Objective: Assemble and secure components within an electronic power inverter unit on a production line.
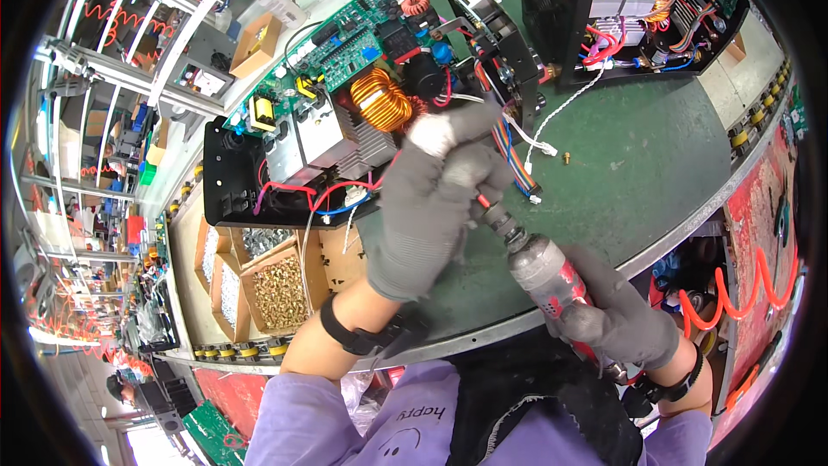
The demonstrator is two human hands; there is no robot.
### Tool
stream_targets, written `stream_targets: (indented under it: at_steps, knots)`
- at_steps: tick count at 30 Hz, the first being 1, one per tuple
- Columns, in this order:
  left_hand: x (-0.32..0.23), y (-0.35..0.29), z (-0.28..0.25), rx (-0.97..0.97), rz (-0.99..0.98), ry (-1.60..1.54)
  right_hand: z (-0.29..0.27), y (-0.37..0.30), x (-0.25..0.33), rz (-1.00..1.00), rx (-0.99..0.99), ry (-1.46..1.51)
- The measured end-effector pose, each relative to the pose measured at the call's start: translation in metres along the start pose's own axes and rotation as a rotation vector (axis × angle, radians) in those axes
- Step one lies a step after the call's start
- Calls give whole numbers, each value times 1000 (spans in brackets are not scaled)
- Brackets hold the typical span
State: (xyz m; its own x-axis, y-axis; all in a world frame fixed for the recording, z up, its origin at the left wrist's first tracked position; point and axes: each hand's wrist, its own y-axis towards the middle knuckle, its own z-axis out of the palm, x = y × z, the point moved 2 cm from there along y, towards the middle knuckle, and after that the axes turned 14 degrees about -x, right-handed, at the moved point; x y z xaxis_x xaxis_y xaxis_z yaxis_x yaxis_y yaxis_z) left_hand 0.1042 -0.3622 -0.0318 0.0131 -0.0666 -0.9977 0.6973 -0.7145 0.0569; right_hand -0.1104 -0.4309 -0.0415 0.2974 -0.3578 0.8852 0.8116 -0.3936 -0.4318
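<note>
My right hand (621, 315), in a grey glove, is wrapped round a power screwdriver (548, 274) that points up and left. Its red-marked bit (483, 201) reaches the gloved fingers of my left hand (427, 198). Those fingers are curled together and partly smeared by motion; what they hold is hidden. Beyond my left hand lies an opened electronic unit in a black metal casing (226, 185), with a green circuit board (345, 52), a copper coil (381, 99) and silver heat sinks (323, 134). A multicoloured ribbon cable (509, 155) hangs from its front panel (492, 30).
A second opened unit (561, 13) stands at the far right, trailing a twisted white cable (573, 103). A small brass fitting (567, 158) lies on the green mat (638, 173). Cardboard boxes of brass screws (276, 293) and silver parts (263, 240) sit at the left. Two other people are farther off.
</note>
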Motion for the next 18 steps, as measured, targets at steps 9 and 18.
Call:
stream_targets:
  at_steps: [9,18]
  knots:
    - [9,15,-4,-243,-207,-335,-1,3,1,-4,3,30]
    - [9,11,2,-295,-183,-324,-1,5,-1,-9,7,53]
